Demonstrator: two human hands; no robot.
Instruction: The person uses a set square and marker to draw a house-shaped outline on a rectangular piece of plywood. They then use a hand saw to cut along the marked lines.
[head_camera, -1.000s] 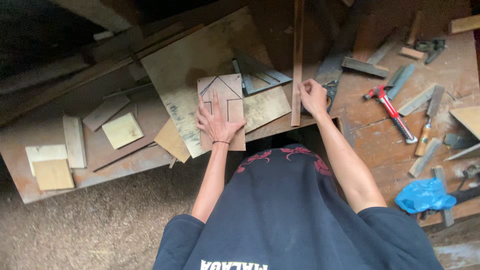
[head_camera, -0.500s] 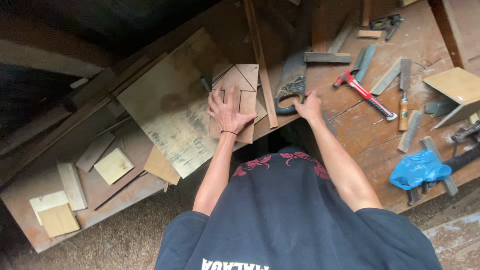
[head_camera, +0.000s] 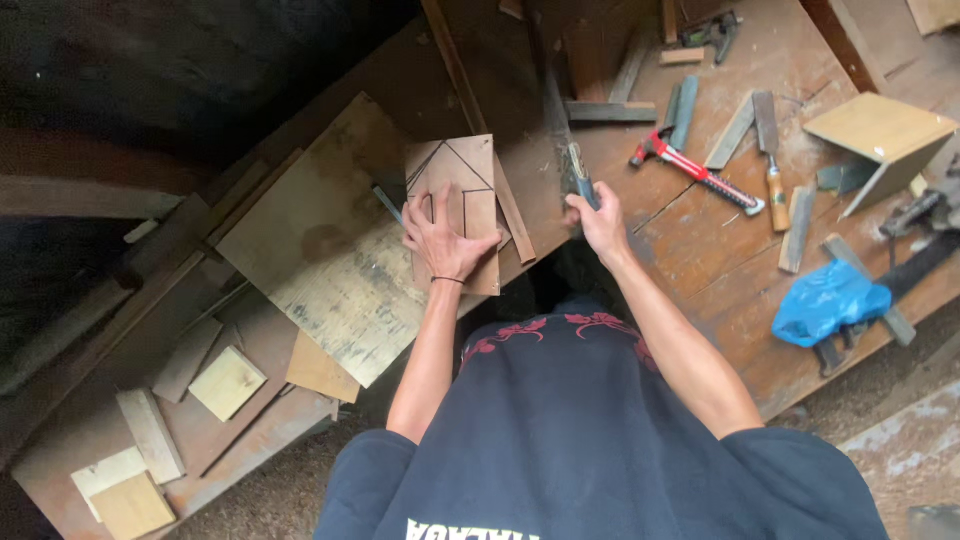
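On marked board (head_camera: 470, 180), left hand (head_camera: 440, 240) presses flat.

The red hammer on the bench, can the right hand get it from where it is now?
Probably not at once: the right hand already grips a saw handle, though bare bench lies between it and the red hammer.

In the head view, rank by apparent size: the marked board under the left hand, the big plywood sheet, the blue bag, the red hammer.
1. Plywood sheet
2. Marked board
3. Blue bag and red hammer: the bag is bulkier, the hammer longer; too close to rank.
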